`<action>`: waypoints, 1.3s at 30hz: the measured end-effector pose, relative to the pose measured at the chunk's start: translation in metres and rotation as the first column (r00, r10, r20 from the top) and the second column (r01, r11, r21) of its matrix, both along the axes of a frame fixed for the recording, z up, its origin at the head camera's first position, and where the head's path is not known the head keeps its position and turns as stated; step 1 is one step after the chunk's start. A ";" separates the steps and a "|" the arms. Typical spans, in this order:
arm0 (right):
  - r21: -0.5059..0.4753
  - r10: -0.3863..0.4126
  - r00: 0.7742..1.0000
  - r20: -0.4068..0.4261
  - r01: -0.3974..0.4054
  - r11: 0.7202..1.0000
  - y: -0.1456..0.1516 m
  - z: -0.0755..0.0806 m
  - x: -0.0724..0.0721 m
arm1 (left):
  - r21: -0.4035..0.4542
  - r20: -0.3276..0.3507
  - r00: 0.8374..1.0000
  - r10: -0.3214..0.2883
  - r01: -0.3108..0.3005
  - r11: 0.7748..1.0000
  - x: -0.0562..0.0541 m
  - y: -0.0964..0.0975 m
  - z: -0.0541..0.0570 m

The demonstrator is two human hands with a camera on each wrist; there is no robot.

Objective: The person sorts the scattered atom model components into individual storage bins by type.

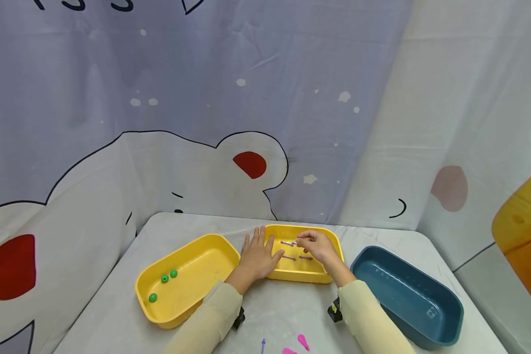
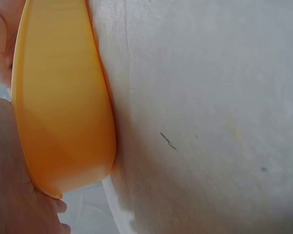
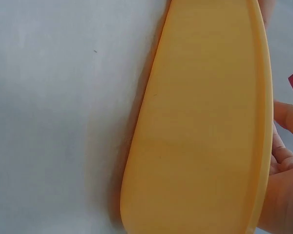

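My left hand lies with fingers spread over the left rim of a small yellow tray. Above the inside of that tray is my right hand, fingers curled, pinching at the fingertips a thin purple stick that is mostly covered. Several similar purple sticks lie on the tray floor. In the left wrist view the tray's outer wall stands beside the left hand. The right wrist view has the right hand partly behind the rim, which hides the fingertips.
A larger yellow tray at left holds green beads. To the right stands a dark blue tray. Near the table's front lie a purple stick and pink pieces. Printed cloth hangs behind the table.
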State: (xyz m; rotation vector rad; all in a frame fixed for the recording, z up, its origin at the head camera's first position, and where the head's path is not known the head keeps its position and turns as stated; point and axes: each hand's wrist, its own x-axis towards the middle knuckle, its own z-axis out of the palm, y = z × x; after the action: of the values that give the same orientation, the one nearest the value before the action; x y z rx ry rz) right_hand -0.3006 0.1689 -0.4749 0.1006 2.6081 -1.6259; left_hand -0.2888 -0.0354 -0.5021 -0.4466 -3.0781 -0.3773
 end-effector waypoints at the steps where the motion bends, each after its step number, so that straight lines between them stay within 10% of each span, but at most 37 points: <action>1: -0.001 0.001 1.000 0.002 -0.001 1.000 0.000 0.000 0.001 | -0.002 -0.002 1.000 0.000 0.000 1.000 0.000 0.000 0.000; 21: -0.021 0.197 0.974 -0.111 -0.200 0.979 -0.004 0.023 0.043 | -0.024 -0.004 1.000 0.011 -0.011 1.000 0.000 0.000 0.002; 39: -0.015 0.563 0.823 -0.076 -0.565 0.825 -0.011 0.013 0.090 | -0.018 0.004 1.000 0.017 -0.017 1.000 0.001 0.001 0.001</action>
State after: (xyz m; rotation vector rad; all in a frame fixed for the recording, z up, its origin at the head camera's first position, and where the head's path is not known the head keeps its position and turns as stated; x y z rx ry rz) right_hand -0.2102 0.1583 -0.4620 -0.6793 2.3154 -1.4609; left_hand -0.2881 -0.0342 -0.5014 -0.4201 -3.0897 -0.3515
